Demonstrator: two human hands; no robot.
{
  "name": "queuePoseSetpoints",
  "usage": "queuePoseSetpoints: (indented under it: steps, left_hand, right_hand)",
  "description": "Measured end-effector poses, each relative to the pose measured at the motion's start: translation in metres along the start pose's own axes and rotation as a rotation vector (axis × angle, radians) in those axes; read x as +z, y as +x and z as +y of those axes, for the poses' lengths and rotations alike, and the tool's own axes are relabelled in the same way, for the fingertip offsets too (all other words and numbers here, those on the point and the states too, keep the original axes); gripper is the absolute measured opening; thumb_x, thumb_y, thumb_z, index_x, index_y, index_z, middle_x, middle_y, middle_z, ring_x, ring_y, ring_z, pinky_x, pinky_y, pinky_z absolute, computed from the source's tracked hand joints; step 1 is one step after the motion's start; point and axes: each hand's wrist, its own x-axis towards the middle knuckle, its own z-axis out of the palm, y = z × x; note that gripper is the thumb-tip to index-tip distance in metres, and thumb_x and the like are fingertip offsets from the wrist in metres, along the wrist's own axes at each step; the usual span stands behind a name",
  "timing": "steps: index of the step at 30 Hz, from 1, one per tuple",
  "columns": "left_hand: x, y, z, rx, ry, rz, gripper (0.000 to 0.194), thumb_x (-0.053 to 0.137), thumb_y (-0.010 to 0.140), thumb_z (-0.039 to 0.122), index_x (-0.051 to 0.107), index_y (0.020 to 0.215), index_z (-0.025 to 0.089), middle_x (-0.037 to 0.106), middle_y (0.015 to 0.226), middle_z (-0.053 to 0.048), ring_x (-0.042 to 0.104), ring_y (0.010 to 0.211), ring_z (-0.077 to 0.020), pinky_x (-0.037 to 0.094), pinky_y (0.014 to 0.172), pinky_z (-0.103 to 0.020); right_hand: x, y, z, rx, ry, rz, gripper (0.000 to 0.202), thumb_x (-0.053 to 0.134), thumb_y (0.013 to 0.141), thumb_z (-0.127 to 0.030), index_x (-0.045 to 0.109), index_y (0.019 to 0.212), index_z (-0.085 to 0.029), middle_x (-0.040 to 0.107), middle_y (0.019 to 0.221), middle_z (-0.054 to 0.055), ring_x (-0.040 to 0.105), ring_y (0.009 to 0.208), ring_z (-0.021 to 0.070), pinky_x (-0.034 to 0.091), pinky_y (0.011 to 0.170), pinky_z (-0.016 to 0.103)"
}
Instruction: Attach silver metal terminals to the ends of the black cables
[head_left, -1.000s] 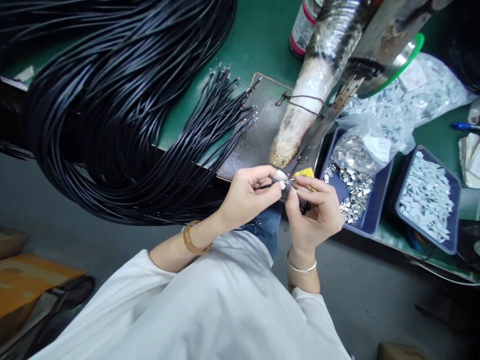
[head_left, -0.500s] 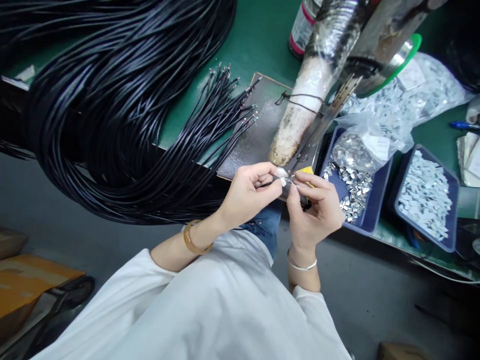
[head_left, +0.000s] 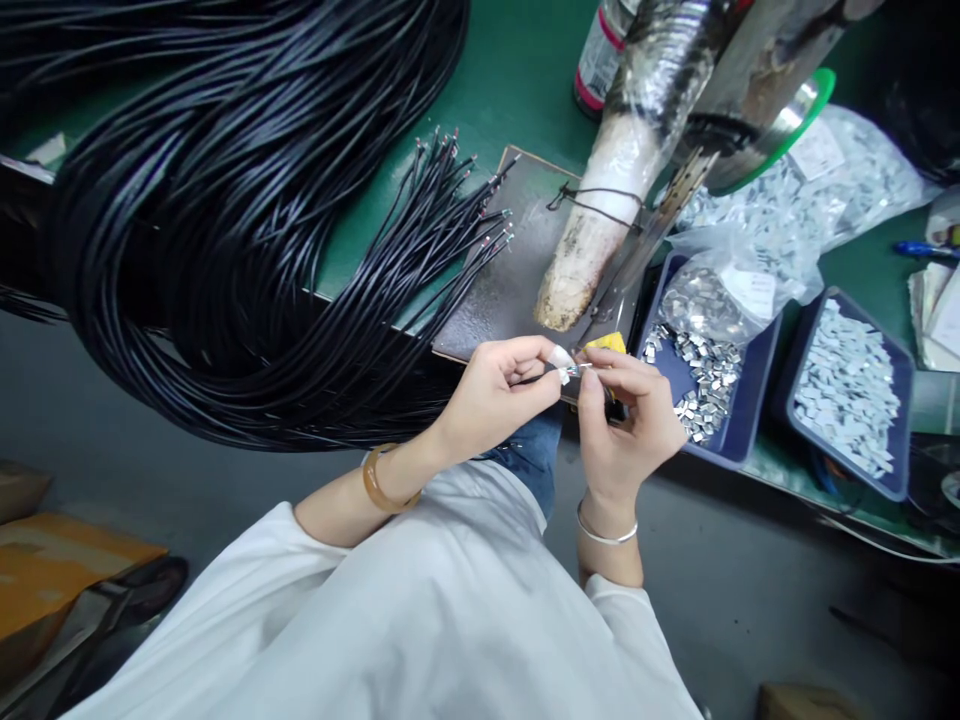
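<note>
My left hand (head_left: 504,392) pinches the stripped end of a black cable, with white covers on its thumb and a fingertip. Thin wire ends (head_left: 576,370) stick out between the two hands. From the right side, my right hand (head_left: 626,415) closes thumb and fingers on these wire ends; whether a small metal piece is there too I cannot tell. Just beyond the fingertips are a yellow piece (head_left: 606,343) and the tapered, plastic-wrapped end of a white tube (head_left: 574,275). A dark plate (head_left: 517,240) lies under the tube.
A large bundle of black cables (head_left: 247,220) hangs over the green table's edge at left. At right, one blue tray (head_left: 739,425) holds small metal clips (head_left: 705,385), another pale flat pieces (head_left: 847,390). Plastic bags (head_left: 840,180), a bottle (head_left: 598,65) and a green-rimmed reel (head_left: 806,115) stand behind.
Both hands stay together at almost the same spot. The fingers have shifted slightly, and the wire ends between them show more clearly. The whole view has moved a little.
</note>
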Motion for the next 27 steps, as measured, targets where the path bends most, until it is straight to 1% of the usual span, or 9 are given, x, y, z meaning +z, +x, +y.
queuePoseSetpoints:
  steps: [5,9,12,15,17,20,22,24,27]
  left_hand:
    - [-0.005,-0.009,-0.002,0.071,0.076,0.02,0.009,0.068,0.082,0.021,0.069,0.086,0.013,0.054,0.062,0.003,0.042,0.054,-0.0065,0.033,0.05,-0.019]
    - [-0.013,-0.011,-0.001,-0.036,-0.11,-0.176,0.017,0.066,0.086,0.027,0.066,0.079,0.012,0.056,0.055,0.002,0.047,0.05,-0.0065,0.038,0.05,-0.019]
    - [-0.016,-0.01,0.0,-0.074,-0.194,-0.184,0.017,0.064,0.088,0.027,0.066,0.08,0.011,0.056,0.053,0.003,0.045,0.047,-0.0054,0.036,0.048,-0.018]
    - [-0.016,-0.01,-0.001,-0.054,-0.213,-0.169,0.016,0.064,0.088,0.026,0.069,0.083,0.011,0.055,0.054,0.003,0.045,0.048,-0.0054,0.037,0.048,-0.018]
    - [-0.014,-0.012,-0.003,-0.024,-0.181,-0.158,0.017,0.062,0.088,0.025,0.072,0.087,0.01,0.056,0.055,0.002,0.047,0.049,-0.0062,0.04,0.05,-0.018]
    - [-0.011,-0.015,-0.009,0.057,-0.042,-0.105,0.02,0.06,0.088,0.021,0.075,0.095,0.009,0.058,0.057,0.001,0.049,0.05,-0.0071,0.041,0.051,-0.019]
    - [-0.009,-0.016,-0.013,0.188,0.081,-0.036,0.02,0.061,0.087,0.018,0.077,0.096,0.01,0.064,0.062,-0.001,0.051,0.052,-0.0072,0.041,0.051,-0.019]
    - [-0.007,-0.017,-0.016,0.326,0.168,0.032,0.018,0.064,0.085,0.016,0.078,0.095,0.011,0.072,0.073,-0.004,0.056,0.057,-0.0081,0.044,0.055,-0.019]
    - [-0.006,-0.016,-0.018,0.362,0.183,0.095,0.017,0.066,0.086,0.018,0.079,0.094,0.011,0.074,0.076,-0.005,0.06,0.062,-0.0095,0.047,0.059,-0.019]
  right_hand:
    - [-0.002,0.001,-0.004,0.08,0.102,0.015,0.011,0.067,0.088,-0.013,0.062,0.091,-0.023,0.072,0.085,-0.002,0.074,0.084,0.014,0.061,0.074,0.028]
    - [-0.011,-0.006,-0.003,0.122,0.079,0.059,0.009,0.068,0.088,-0.015,0.065,0.093,-0.022,0.072,0.08,-0.004,0.072,0.067,0.0125,0.057,0.059,0.024]
    - [-0.02,-0.009,-0.004,-0.029,-0.173,0.059,0.012,0.068,0.089,-0.02,0.069,0.101,-0.025,0.072,0.075,-0.004,0.063,0.051,0.0083,0.049,0.049,0.021]
    - [-0.021,-0.008,-0.008,-0.219,-0.352,-0.084,0.018,0.073,0.087,-0.023,0.07,0.104,-0.027,0.063,0.06,-0.008,0.051,0.045,0.0064,0.044,0.051,0.022]
    - [-0.018,-0.006,-0.011,-0.234,-0.364,-0.144,0.014,0.073,0.086,-0.021,0.07,0.098,-0.026,0.055,0.053,-0.01,0.047,0.044,0.0055,0.041,0.051,0.021]
    - [-0.012,-0.006,-0.014,-0.032,-0.253,-0.155,0.001,0.068,0.089,-0.022,0.066,0.088,-0.022,0.052,0.055,-0.01,0.045,0.044,0.0044,0.038,0.049,0.019]
    - [-0.01,-0.006,-0.013,0.181,-0.08,-0.188,0.008,0.064,0.09,-0.026,0.064,0.084,-0.021,0.051,0.056,-0.01,0.044,0.043,0.0044,0.037,0.045,0.018]
    - [-0.009,-0.005,-0.012,0.322,0.108,-0.203,0.013,0.064,0.09,-0.028,0.062,0.08,-0.021,0.049,0.056,-0.01,0.041,0.042,0.0042,0.033,0.041,0.017]
    - [-0.008,-0.004,-0.01,0.306,0.238,-0.044,0.007,0.066,0.089,-0.026,0.063,0.086,-0.021,0.053,0.06,-0.009,0.044,0.042,0.0035,0.033,0.04,0.016]
